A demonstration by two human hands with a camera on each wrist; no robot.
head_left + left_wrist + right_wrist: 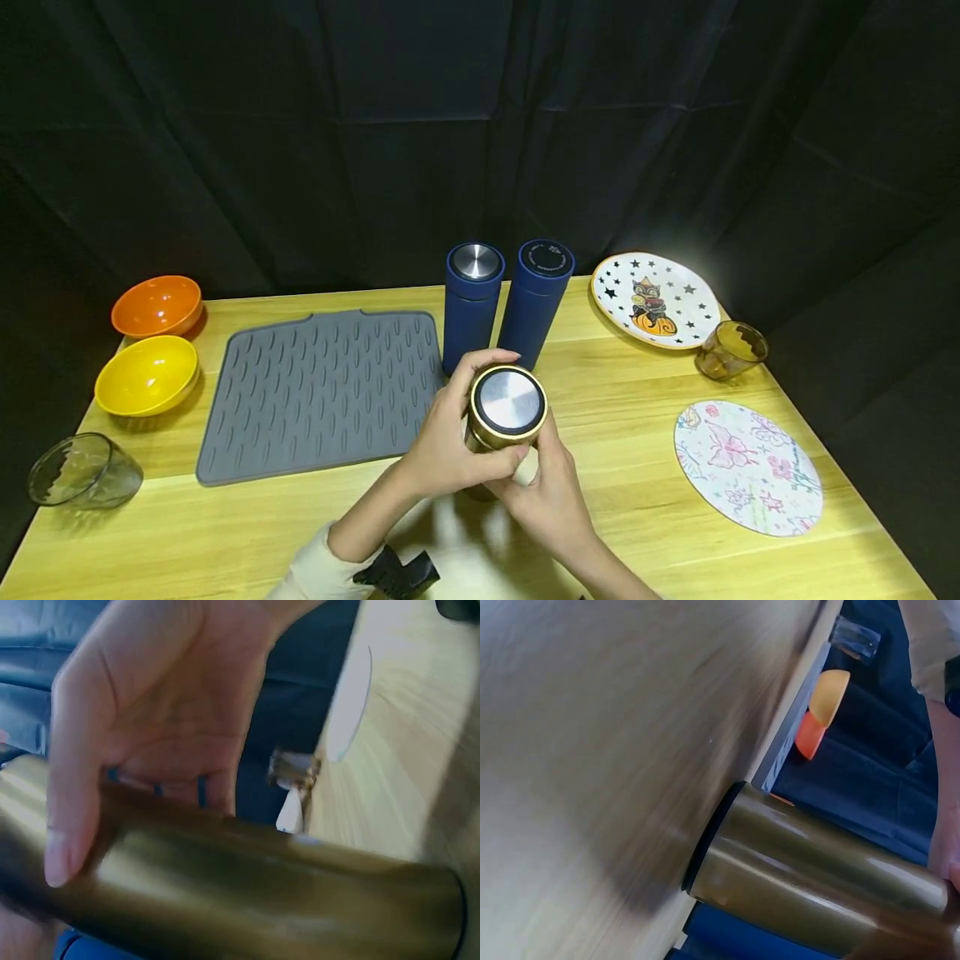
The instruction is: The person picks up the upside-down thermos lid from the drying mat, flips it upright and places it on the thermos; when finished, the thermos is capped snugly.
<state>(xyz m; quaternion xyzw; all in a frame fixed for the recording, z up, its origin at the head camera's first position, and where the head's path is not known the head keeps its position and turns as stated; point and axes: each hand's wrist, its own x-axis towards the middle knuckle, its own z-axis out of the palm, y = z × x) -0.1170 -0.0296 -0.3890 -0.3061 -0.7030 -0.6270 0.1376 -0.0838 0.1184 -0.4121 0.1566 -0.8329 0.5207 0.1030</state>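
Observation:
Both hands hold a gold flask (504, 410) with a black-and-silver lid above the wooden table (615, 417), near its front middle. My left hand (448, 442) wraps round the flask's left side, thumb and fingers curled on the body (255, 892). My right hand (551, 492) grips it from below and the right. In the right wrist view the gold flask (817, 877) shows its black base ring, tilted off the table. Two blue flasks (472, 304) (536, 302) stand upright just behind.
A grey ribbed mat (322, 392) lies left of centre. An orange bowl (157, 305), a yellow bowl (147, 374) and a clear glass (82, 472) sit at the left. A starred plate (654, 298), an amber glass (730, 350) and a flowered plate (746, 467) sit at the right.

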